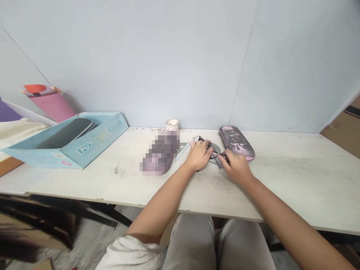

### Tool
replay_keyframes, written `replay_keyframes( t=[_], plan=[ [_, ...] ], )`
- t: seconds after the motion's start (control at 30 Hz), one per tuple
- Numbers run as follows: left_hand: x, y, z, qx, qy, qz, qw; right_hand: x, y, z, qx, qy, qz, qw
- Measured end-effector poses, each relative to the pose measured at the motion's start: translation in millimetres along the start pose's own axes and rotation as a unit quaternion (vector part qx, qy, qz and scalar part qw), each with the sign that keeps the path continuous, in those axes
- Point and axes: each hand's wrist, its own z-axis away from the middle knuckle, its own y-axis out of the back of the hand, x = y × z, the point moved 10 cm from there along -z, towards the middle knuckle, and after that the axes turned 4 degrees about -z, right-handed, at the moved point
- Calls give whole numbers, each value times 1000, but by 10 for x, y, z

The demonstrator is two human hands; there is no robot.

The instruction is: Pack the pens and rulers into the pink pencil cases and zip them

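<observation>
- L hand shown curled over a grey protractor at mid-table; fingers mostly closed, but grip partly hidden, firmness can't be told.
- R hand shown just right of L hand; thumb & forefinger almost fully closed on a small pink strip, its full shape hidden.
- Protractor seen lying low on white-topped table, between both hands.
- Protractor judged light, thin, stiff; outer edge advised as best hold. Pink strip judged soft, maybe slippery; pinch hold advised.
- Set square found at 9-10 o'clock from hands, just beside L hand.
- Pink-grey hard pencil case placed at 1 o'clock, near R hand.
- Pixelated object seen at 9 o'clock, detail obscured; paper cup at 11 o'clock by wall.
- Blue cardboard box set well apart at 9 o'clock.
</observation>
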Motion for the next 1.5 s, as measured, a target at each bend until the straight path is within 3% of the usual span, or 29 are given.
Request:
replay_keyframes(
  t=[0.17,0.23,0.33,0.4,0.5,0.57,0.67,0.77,0.93,1.03,1.13,1.23,1.3,1.4,1.5],
  plan=[
    [0,-119,-165,2,0,52,999,-108,-280,0,-59,-2,101,993],
    [-56,-82,-189,18,14,58,998,-87,-239,-39,-53,3,104,993],
    [-368,53,-137,65,111,52,990,154,82,-110,30,-30,132,990],
    [-632,82,-42,75,202,46,975,446,295,-111,83,-99,146,981],
    [-879,-59,81,38,295,44,954,776,263,-81,47,-175,107,978],
    [-902,-186,83,19,306,51,951,785,139,-67,10,-178,86,980],
    [-823,-287,-9,25,283,69,956,580,23,-73,1,-137,95,986],
    [-741,-221,-89,42,264,78,960,366,-30,-99,2,-103,117,988],
    [-688,312,-73,86,202,52,974,-68,-58,-229,-7,-30,114,993],
    [-903,722,59,109,185,-2,977,-525,-218,-345,-47,41,67,996],
    [-1435,1004,339,106,263,-54,957,-1015,-508,-436,-99,90,26,991],
    [-2013,946,729,9,379,-1,925,-1390,-851,-449,-155,98,-6,983],
    [-2223,864,971,-50,426,55,902,-1568,-1016,-404,-182,98,-40,978],
    [-2222,740,1178,-117,437,196,870,-1756,-1078,-302,-211,131,-97,964],
    [-1920,673,1194,-167,399,364,825,-1802,-887,-294,-228,184,-120,948]
  ],
)
